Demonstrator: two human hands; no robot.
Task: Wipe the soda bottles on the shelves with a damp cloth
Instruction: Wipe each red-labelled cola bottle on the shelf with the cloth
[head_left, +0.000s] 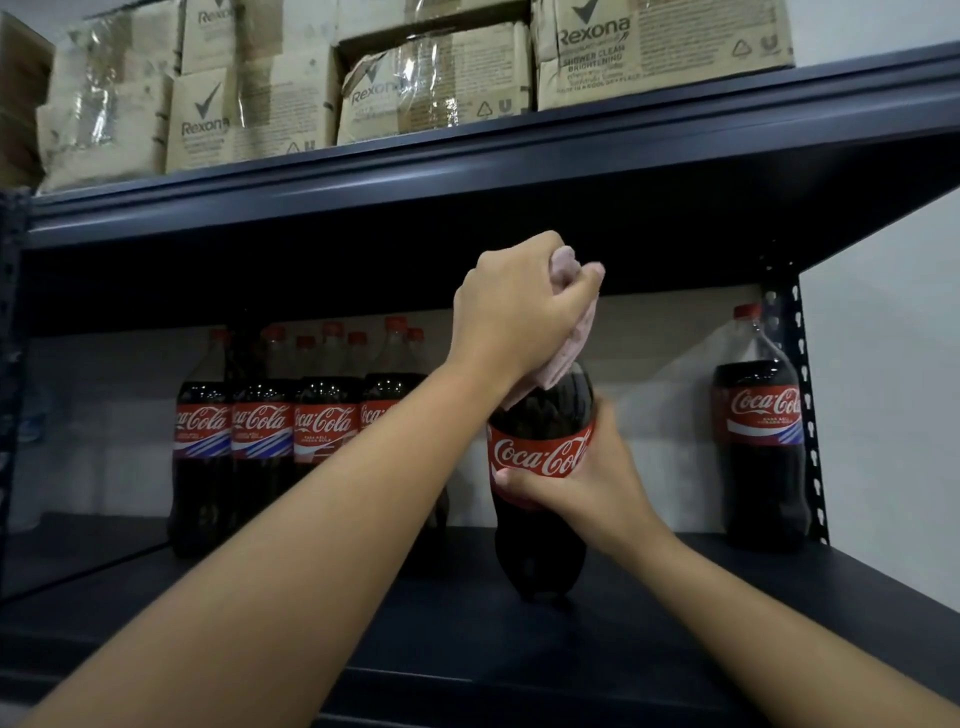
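A large Coca-Cola bottle (540, 540) stands at the front middle of the dark shelf (779, 597). My right hand (592, 483) grips it round the red label. My left hand (514, 306) is wrapped over the bottle's top, holding a pink cloth (563, 358) bunched round the neck and cap, which are hidden. Several more cola bottles (265, 441) stand in a group at the back left. One lone cola bottle (761, 436) stands at the back right, by the shelf post.
The upper shelf board (467, 176) hangs low, just above my left hand. Brown Rexona cartons (436, 78) are stacked on top of it. A perforated metal post (805, 415) marks the right end. A white wall lies behind and to the right.
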